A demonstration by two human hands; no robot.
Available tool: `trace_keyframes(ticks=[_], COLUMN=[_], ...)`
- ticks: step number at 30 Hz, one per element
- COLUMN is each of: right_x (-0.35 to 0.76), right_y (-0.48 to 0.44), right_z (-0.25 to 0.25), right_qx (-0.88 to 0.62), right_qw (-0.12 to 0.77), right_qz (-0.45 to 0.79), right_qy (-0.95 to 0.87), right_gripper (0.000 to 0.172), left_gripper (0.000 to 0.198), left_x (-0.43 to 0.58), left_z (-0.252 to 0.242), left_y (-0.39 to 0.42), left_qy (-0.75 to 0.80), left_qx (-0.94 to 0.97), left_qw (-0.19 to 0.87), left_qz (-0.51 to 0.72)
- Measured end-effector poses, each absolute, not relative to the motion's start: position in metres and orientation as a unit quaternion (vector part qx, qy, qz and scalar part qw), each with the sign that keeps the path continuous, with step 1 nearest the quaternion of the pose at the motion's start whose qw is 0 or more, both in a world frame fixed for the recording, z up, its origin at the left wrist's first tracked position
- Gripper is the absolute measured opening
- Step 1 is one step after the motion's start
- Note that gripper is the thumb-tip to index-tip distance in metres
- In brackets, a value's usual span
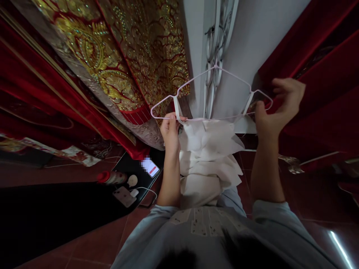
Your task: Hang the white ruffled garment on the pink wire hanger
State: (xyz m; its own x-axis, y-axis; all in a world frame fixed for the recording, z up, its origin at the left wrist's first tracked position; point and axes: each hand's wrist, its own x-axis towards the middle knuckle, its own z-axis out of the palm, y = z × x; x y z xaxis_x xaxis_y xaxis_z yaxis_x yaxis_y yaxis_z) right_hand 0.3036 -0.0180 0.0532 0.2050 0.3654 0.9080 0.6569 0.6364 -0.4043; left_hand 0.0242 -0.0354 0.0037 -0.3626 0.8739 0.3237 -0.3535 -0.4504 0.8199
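A thin white hanger [196,80] hangs by its hook from a white metal grille [215,41] on the wall. A white layered dress [210,157] hangs from it by two straps. My left hand [169,130] is closed, pinching the left strap [176,108] just under the hanger's left shoulder. My right hand [276,110] is at the hanger's right end, thumb and fingers curled around the right strap [248,102] and the wire.
A red and gold embroidered garment [120,56] hangs to the left, red velvet cloth [316,74] to the right. On the dark red tiled floor lie a black mat [56,209], a phone [150,167], a red-capped bottle [110,177] and a charger with a cable [125,196].
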Motion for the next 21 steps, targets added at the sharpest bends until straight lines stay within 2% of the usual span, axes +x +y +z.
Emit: trace_keyframes(ticks=[2, 4, 6, 7, 9, 12, 14, 18, 21], right_x=[0.286, 0.266, 0.248, 0.241, 0.233, 0.231, 0.232, 0.228, 0.226], right_y=[-0.035, -0.051, -0.064, -0.068, -0.071, -0.067, -0.062, -0.058, -0.058], right_z=[0.043, 0.028, 0.012, 0.006, -0.005, -0.014, -0.016, -0.019, -0.02], right_qx=[-0.413, -0.443, -0.463, -0.477, -0.495, -0.491, -0.483, -0.468, -0.472], right_qw=[0.636, 0.529, 0.436, 0.421, 0.438, 0.486, 0.503, 0.522, 0.516], right_qz=[-0.062, 0.069, 0.159, 0.175, 0.178, 0.175, 0.179, 0.186, 0.194], right_qy=[-0.649, -0.72, -0.755, -0.752, -0.729, -0.702, -0.694, -0.688, -0.688], right_gripper=[0.036, 0.034, 0.043, 0.048, 0.051, 0.042, 0.039, 0.038, 0.039], left_gripper=[0.036, 0.037, 0.038, 0.04, 0.042, 0.038, 0.033, 0.031, 0.025], left_x=[0.029, 0.033, 0.033, 0.031, 0.025, 0.014, 0.008, -0.012, -0.032], left_z=[0.004, 0.001, -0.001, -0.002, 0.0, 0.015, 0.03, 0.051, 0.04], left_y=[-0.034, -0.034, -0.038, -0.043, -0.056, -0.078, -0.083, -0.057, -0.03], left_qy=[0.323, 0.333, 0.348, 0.356, 0.384, 0.426, 0.408, 0.308, 0.323], left_qx=[0.384, 0.376, 0.376, 0.386, 0.432, 0.535, 0.546, 0.452, 0.388], left_qw=[0.389, 0.379, 0.371, 0.366, 0.356, 0.361, 0.386, 0.394, 0.288], left_qz=[0.772, 0.777, 0.774, 0.768, 0.734, 0.635, 0.622, 0.739, 0.814])
